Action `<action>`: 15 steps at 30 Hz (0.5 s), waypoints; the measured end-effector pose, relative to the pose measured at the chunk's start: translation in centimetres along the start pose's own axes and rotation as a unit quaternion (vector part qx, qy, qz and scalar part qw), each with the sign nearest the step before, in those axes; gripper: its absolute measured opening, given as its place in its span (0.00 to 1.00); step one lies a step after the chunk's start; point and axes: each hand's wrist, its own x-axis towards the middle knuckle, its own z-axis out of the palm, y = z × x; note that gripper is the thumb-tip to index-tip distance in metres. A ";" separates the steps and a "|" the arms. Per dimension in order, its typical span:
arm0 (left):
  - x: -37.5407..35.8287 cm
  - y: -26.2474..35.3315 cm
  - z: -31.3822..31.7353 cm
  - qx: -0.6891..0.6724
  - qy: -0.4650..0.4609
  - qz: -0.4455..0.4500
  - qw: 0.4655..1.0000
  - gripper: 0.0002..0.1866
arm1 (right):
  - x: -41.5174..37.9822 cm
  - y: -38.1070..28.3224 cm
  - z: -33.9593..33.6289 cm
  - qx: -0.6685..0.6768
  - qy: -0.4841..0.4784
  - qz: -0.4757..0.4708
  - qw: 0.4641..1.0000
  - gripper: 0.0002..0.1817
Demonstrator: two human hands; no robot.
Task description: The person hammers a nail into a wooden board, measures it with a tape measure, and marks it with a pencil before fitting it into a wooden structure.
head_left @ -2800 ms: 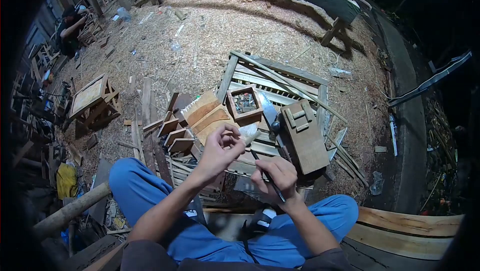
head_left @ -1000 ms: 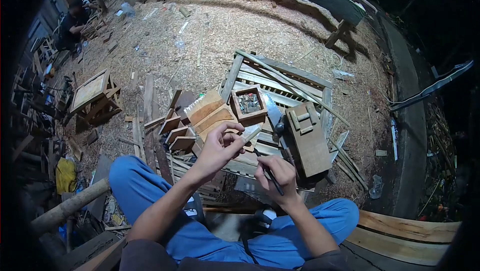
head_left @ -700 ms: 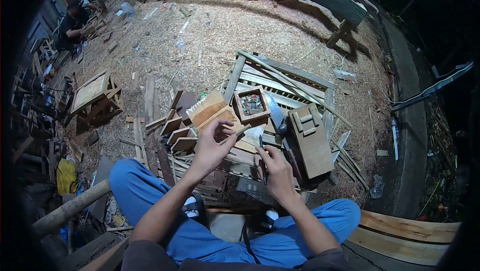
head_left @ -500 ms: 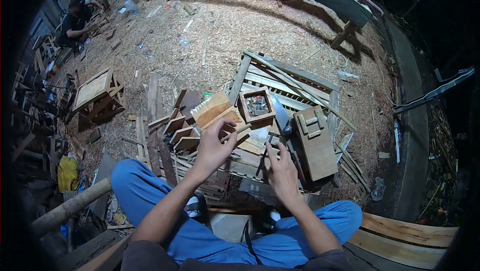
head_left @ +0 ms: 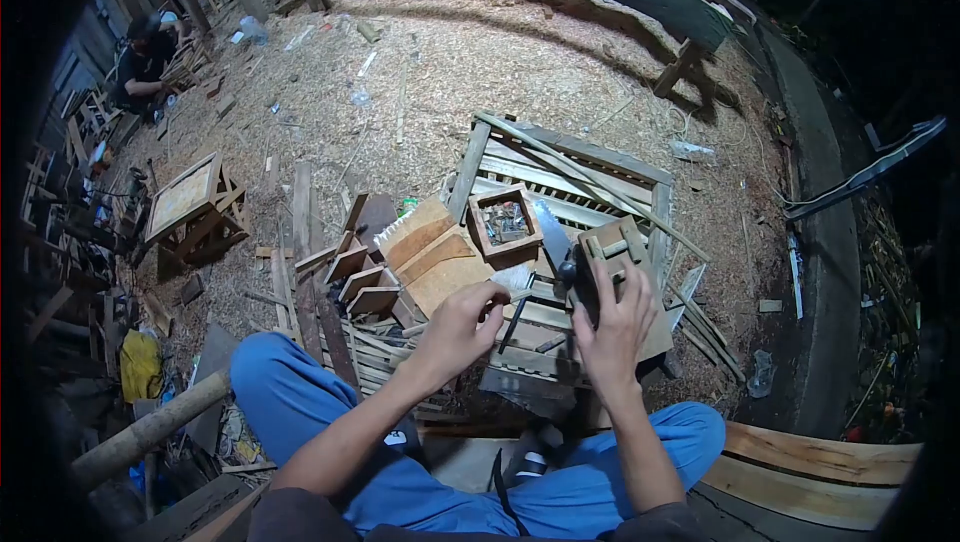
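Between the thumb and forefinger of my left hand [head_left: 462, 330] is a small pale wood stick [head_left: 518, 294], held over the slatted work surface. My right hand [head_left: 618, 327] is at the wooden board with small blocks [head_left: 655, 317], its thumb and fingers around a dark tool [head_left: 584, 290] whose shape is partly hidden. Beside it lies a saw blade [head_left: 548, 227]. A square wooden box [head_left: 506, 224] holds small metal pieces. Curved brown wood pieces [head_left: 430, 250] rest on a light panel left of the box.
Angled wooden parts [head_left: 362, 282] stand left of the panel. A slatted frame [head_left: 580, 157] lies behind the box. At the far left are a small wooden stand [head_left: 195, 204] and a crouching person [head_left: 145, 67]. Wood shavings [head_left: 330, 112] cover the ground.
My left hand has moved right and down with the stick. My right hand has moved right and up, from beside the board to the dark tool at its edge.
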 end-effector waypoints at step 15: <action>0.3 -0.9 4.7 0.166 -0.136 -0.077 0.974 0.18 | -0.7 4.7 -0.1 0.019 -0.034 0.124 0.991 0.58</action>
